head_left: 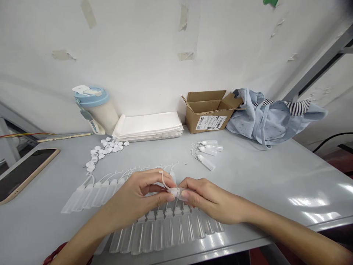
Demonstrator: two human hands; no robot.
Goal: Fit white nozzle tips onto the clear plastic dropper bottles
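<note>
A small translucent squeeze bottle [175, 191] with a white cap and a thin curved strap lies sideways between my two hands, above the table. My left hand [143, 189] pinches its cap end between thumb and fingers. The body is gripped by my right hand [212, 198], whose fingers hide most of it. Below them, a row of similar bottles [161, 232] lies side by side near the table's front edge. Behind my left forearm runs another row of capped bottles [95, 193] with straps pointing away, partly hidden by the hand.
Several capped bottles [206, 162] lie at right behind my hands. Loose white caps [109, 147] are scattered at back left, near a stack of white sheets or envelopes [149, 125]. A tumbler [102, 114], phone [26, 173], open cardboard box [193, 117] and blue cloth [259, 121] surround the work area.
</note>
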